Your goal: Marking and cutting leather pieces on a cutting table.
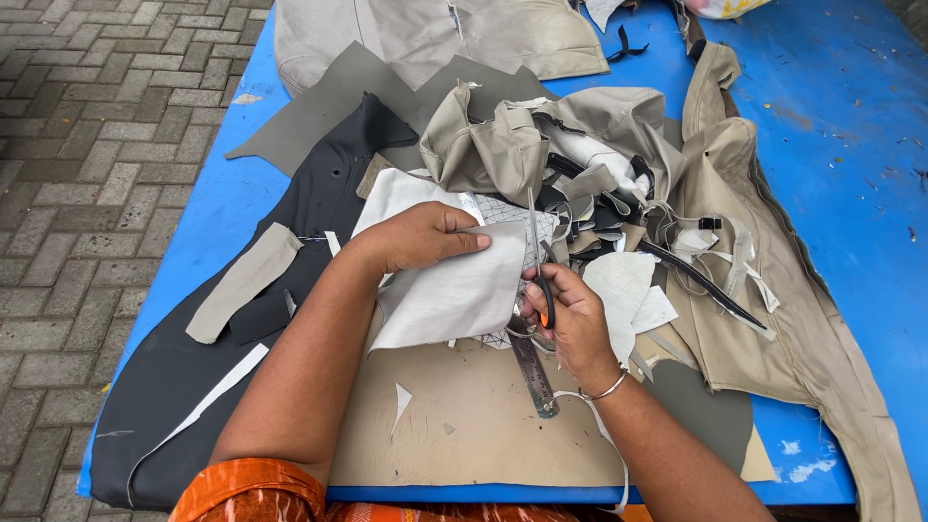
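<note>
Blue table (831,145), strewn with beige and black offcuts, beside grey paving. Left hand (416,237) pinches a pale fabric piece (454,295) flat from above. Right hand (570,314), closed through the handles, grips scissors (537,256) just right of that piece, blades pointing away along its right edge. Blade opening apparently slight; tips are hard to make out. Steel ruler (534,372) lies beneath the right hand.

A pale, matt sheet of fabric (454,295) was seen, smooth and faintly woven. The scissors (537,259) were bright steel with an orange plastic handle. A dull metal ruler (533,372) was noted on tan, leather-like material (474,425). Black matt cloth (193,358) and crumpled beige upholstery (503,145) were laid on the painted, scuffed blue desk (841,126).
</note>
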